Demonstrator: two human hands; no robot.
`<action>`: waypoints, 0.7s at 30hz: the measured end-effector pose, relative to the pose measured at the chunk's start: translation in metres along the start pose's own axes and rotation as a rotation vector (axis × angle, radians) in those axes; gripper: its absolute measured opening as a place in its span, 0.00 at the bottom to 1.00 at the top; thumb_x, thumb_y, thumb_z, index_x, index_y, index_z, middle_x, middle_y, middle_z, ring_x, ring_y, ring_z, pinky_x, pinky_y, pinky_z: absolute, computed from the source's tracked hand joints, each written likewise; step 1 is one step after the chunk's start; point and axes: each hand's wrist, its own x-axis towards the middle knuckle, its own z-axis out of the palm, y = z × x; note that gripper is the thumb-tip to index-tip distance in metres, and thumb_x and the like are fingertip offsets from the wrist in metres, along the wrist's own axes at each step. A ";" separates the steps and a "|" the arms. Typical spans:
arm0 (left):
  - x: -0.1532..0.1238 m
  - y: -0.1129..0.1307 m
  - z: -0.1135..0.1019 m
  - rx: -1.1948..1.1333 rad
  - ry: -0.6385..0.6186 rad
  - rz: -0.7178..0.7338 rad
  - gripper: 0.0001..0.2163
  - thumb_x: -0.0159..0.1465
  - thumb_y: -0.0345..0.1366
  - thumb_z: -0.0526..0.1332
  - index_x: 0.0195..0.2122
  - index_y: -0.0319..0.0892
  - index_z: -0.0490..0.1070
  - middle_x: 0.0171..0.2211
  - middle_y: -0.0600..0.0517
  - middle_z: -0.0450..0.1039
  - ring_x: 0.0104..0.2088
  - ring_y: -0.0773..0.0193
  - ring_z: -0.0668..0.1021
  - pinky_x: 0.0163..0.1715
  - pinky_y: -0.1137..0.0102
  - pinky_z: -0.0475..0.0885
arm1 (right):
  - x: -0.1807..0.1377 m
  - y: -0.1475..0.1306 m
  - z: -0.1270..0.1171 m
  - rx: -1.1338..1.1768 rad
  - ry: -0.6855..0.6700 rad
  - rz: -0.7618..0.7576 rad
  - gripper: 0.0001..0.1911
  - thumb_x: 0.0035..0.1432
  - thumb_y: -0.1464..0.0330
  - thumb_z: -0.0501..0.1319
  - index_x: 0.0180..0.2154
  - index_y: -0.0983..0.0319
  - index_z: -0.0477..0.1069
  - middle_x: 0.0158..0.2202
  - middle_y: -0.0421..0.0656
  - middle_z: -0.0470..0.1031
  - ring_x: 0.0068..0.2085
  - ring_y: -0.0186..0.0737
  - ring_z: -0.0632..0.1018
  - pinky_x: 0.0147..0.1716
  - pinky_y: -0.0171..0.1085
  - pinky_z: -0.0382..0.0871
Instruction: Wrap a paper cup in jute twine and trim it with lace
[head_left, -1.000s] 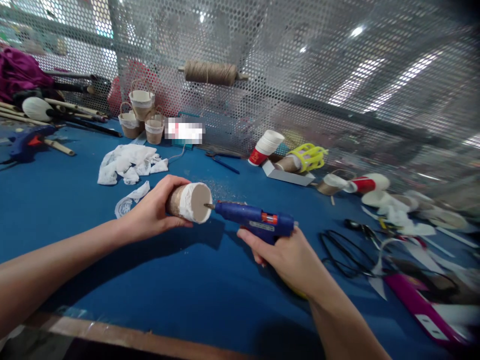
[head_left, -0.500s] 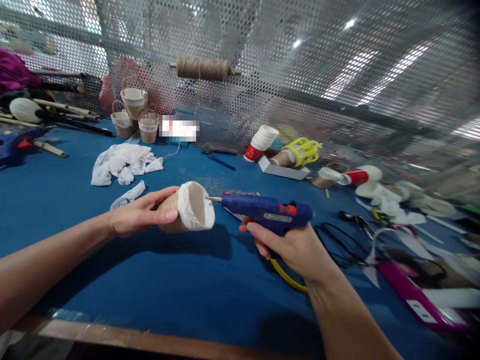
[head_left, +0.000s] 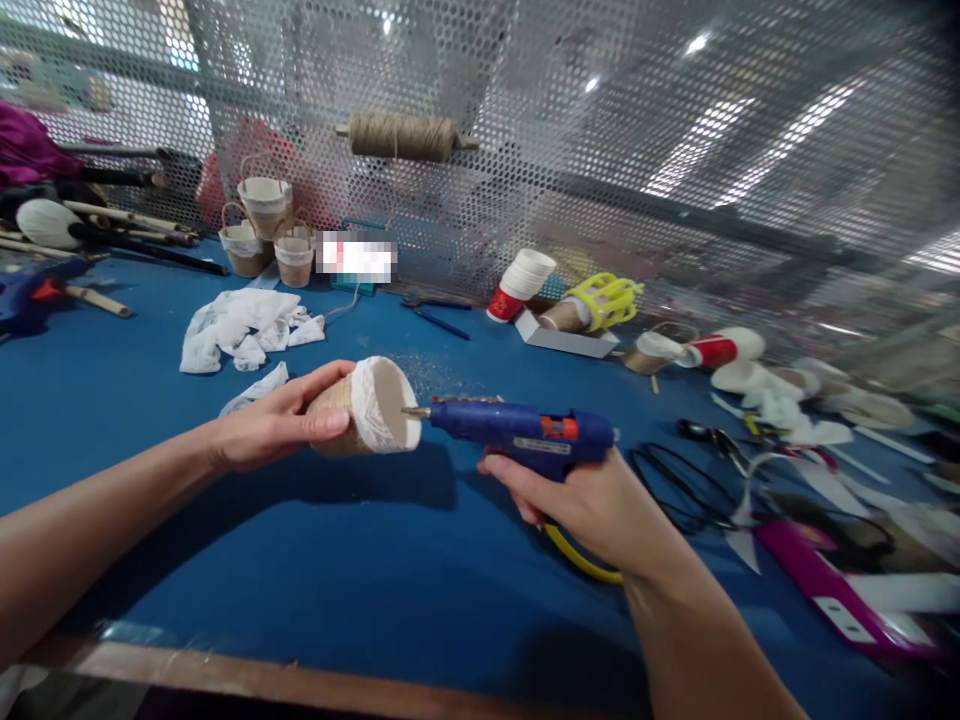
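My left hand (head_left: 274,428) grips a paper cup (head_left: 365,408) wrapped in brown twine with white lace round its rim. The cup lies sideways above the blue table, its open mouth facing right. My right hand (head_left: 592,505) holds a blue hot glue gun (head_left: 525,437) with an orange trigger part and a yellow cord. The metal nozzle of the glue gun touches the cup's rim on its right side.
White lace scraps (head_left: 244,325) lie left of the cup. Several finished little baskets (head_left: 264,228) stand at the back by the mesh wall, under a twine spool (head_left: 401,135). Paper cups (head_left: 523,283), black scissors (head_left: 679,490) and a pink-handled tool (head_left: 832,600) lie right. Another glue gun (head_left: 34,290) rests far left.
The cup has turned in my left hand, its mouth first facing me, then tipped right. The glue gun drew back slightly and has returned with its nozzle at the rim.
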 end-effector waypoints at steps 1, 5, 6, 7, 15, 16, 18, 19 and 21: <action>0.000 0.000 0.000 -0.001 -0.007 -0.002 0.27 0.50 0.51 0.64 0.49 0.44 0.65 0.44 0.45 0.69 0.42 0.55 0.73 0.36 0.67 0.70 | 0.000 0.000 0.000 0.008 0.024 0.010 0.14 0.50 0.58 0.61 0.22 0.61 0.69 0.12 0.36 0.65 0.16 0.33 0.69 0.19 0.33 0.67; 0.000 -0.001 0.000 -0.030 -0.028 -0.022 0.27 0.50 0.50 0.64 0.49 0.44 0.64 0.44 0.46 0.69 0.42 0.56 0.73 0.36 0.68 0.70 | 0.001 0.002 0.001 0.006 0.025 0.041 0.13 0.50 0.58 0.62 0.23 0.61 0.68 0.13 0.37 0.66 0.16 0.33 0.69 0.19 0.33 0.67; 0.000 -0.001 0.000 -0.043 -0.031 -0.026 0.27 0.50 0.49 0.64 0.49 0.44 0.64 0.43 0.46 0.69 0.41 0.57 0.73 0.36 0.68 0.70 | 0.001 0.003 0.000 -0.004 -0.004 0.038 0.13 0.51 0.59 0.62 0.22 0.61 0.68 0.12 0.37 0.66 0.16 0.32 0.69 0.19 0.32 0.67; 0.001 -0.001 0.000 -0.055 -0.033 -0.028 0.27 0.50 0.49 0.64 0.49 0.44 0.64 0.43 0.46 0.69 0.40 0.57 0.73 0.36 0.69 0.69 | 0.001 0.003 0.000 -0.011 -0.036 0.031 0.14 0.51 0.59 0.62 0.21 0.61 0.67 0.12 0.37 0.66 0.16 0.32 0.69 0.19 0.32 0.67; 0.001 -0.001 0.005 -0.293 -0.102 -0.083 0.24 0.52 0.50 0.62 0.47 0.44 0.63 0.36 0.47 0.71 0.31 0.60 0.75 0.27 0.69 0.70 | -0.001 0.001 -0.002 0.216 -0.028 -0.011 0.15 0.53 0.58 0.59 0.24 0.62 0.69 0.11 0.35 0.62 0.13 0.28 0.63 0.14 0.31 0.61; 0.001 -0.001 0.006 -0.328 -0.128 -0.094 0.24 0.52 0.50 0.62 0.47 0.44 0.64 0.35 0.47 0.71 0.30 0.60 0.75 0.25 0.69 0.70 | 0.000 0.002 -0.002 0.239 -0.015 -0.018 0.15 0.53 0.57 0.58 0.25 0.62 0.69 0.11 0.35 0.62 0.13 0.28 0.63 0.13 0.31 0.60; 0.001 -0.002 0.008 -0.375 -0.173 -0.119 0.23 0.53 0.51 0.60 0.44 0.41 0.65 0.32 0.46 0.72 0.28 0.61 0.74 0.24 0.70 0.69 | 0.001 0.003 -0.001 0.254 -0.003 -0.030 0.15 0.52 0.57 0.59 0.27 0.63 0.70 0.12 0.35 0.62 0.13 0.28 0.63 0.13 0.31 0.60; 0.002 -0.002 0.009 -0.388 -0.193 -0.136 0.22 0.53 0.52 0.59 0.42 0.40 0.67 0.30 0.46 0.72 0.27 0.62 0.74 0.23 0.71 0.68 | 0.002 0.004 0.000 0.250 -0.002 -0.033 0.15 0.52 0.57 0.59 0.27 0.63 0.70 0.13 0.35 0.64 0.14 0.28 0.64 0.14 0.31 0.61; 0.002 -0.002 0.010 -0.405 -0.217 -0.179 0.23 0.54 0.55 0.57 0.37 0.38 0.69 0.27 0.46 0.72 0.25 0.63 0.73 0.21 0.72 0.67 | 0.002 0.005 0.001 0.234 -0.004 -0.039 0.15 0.52 0.56 0.60 0.27 0.63 0.70 0.14 0.37 0.66 0.14 0.28 0.65 0.15 0.31 0.62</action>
